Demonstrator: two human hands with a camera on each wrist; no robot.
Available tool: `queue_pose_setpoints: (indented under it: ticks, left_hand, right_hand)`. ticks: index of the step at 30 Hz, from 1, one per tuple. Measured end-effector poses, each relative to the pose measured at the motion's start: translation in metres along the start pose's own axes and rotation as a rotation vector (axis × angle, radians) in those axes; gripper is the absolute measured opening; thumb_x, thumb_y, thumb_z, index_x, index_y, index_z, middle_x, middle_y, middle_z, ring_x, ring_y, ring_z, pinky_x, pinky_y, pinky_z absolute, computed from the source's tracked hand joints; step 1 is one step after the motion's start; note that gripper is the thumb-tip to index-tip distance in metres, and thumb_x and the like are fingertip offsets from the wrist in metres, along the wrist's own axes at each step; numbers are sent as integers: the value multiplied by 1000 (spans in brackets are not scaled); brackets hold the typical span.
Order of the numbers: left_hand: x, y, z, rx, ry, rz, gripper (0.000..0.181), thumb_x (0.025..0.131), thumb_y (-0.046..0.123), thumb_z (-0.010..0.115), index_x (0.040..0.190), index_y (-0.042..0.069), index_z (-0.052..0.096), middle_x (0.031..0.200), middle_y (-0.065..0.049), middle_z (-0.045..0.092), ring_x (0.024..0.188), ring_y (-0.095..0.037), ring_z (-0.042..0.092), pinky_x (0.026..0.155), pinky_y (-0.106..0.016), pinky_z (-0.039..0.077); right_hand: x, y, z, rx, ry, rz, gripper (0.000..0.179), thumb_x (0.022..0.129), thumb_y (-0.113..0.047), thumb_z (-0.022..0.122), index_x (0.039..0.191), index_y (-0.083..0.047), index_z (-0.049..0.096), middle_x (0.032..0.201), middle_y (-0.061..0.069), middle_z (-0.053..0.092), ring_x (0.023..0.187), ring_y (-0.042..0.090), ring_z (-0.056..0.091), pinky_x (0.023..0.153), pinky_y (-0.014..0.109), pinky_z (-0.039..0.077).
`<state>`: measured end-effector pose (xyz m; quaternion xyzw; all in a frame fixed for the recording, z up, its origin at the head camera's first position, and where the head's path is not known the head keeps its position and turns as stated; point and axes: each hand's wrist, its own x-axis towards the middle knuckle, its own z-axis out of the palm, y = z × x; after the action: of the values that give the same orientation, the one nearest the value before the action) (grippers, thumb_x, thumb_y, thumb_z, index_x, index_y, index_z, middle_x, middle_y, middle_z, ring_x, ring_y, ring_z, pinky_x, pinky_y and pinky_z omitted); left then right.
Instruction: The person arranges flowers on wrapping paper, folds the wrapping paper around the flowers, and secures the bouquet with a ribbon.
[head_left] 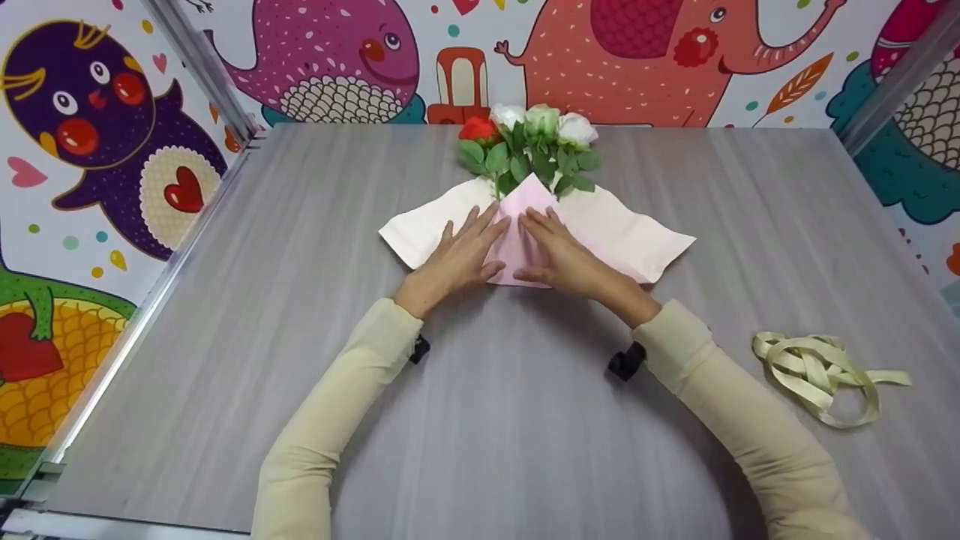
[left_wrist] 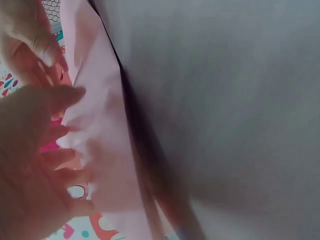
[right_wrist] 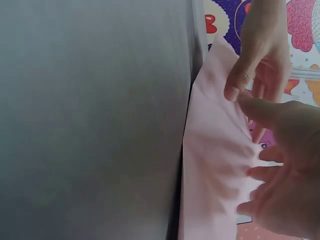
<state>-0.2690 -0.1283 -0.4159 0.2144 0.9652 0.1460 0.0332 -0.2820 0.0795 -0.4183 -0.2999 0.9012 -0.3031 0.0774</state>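
Both hands (head_left: 466, 253) (head_left: 561, 255), fingers spread, rest on pink paper (head_left: 516, 251) (flowers (head_left: 541, 124) poke out its far side)

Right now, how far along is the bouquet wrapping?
Looks done: the flowers sit in the paper, whose pink middle corner seems folded up over their base. In hand: the left hand and right hand rest on that fold. Probably left: bringing in the side flaps, which spread outward, and tying the ribbon, loosely heaped on the table.
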Motion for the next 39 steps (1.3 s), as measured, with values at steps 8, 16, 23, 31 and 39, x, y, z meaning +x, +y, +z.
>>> queue_pose_setpoints:
  ticks: [8, 16, 23, 31, 39]
  left_hand:
    - [7, -18, 6, -30, -244, -108, 83, 99, 45, 59, 163, 21, 11, 170, -10, -5, 156, -42, -5, 118, -72, 2]
    - [6, -35, -3, -44, -327, -275, 110, 89, 61, 64, 162, 16, -7, 168, -18, -12, 155, -43, -13, 117, -73, -1]
    - [-3, -61, -12, -64, -375, -395, 117, 87, 66, 64, 161, 13, -10, 167, -22, -16, 152, -48, -15, 114, -78, -1]
    - [-14, -89, -21, -95, -397, -494, 117, 88, 61, 66, 161, 10, -10, 164, -28, -18, 152, -50, -14, 115, -76, 2]
    - [-18, -94, -22, -147, -413, -521, 119, 87, 61, 67, 160, 14, -15, 162, -27, -26, 152, -46, -22, 115, -75, -6]
  right_hand:
    - [17, -1, 6, -121, -120, 105, 103, 87, -35, 78, 159, 0, 13, 168, 23, 2, 155, 45, -5, 124, 61, 3]
    - [32, -1, 14, -188, -195, 172, 114, 82, -39, 82, 160, 1, 10, 166, 27, 0, 154, 48, -5, 123, 65, 5]
    - [36, 2, 14, -195, -226, 291, 126, 77, -48, 84, 160, -1, 3, 167, 26, -6, 153, 48, -10, 122, 66, 0]
    - [28, 15, 3, -172, -260, 336, 134, 75, -55, 83, 159, 0, -7, 165, 28, -14, 152, 48, -16, 120, 68, -5]
    - [13, 36, -13, -142, -284, 370, 133, 79, -55, 79, 157, 3, -12, 162, 30, -21, 150, 51, -20, 118, 70, -8]
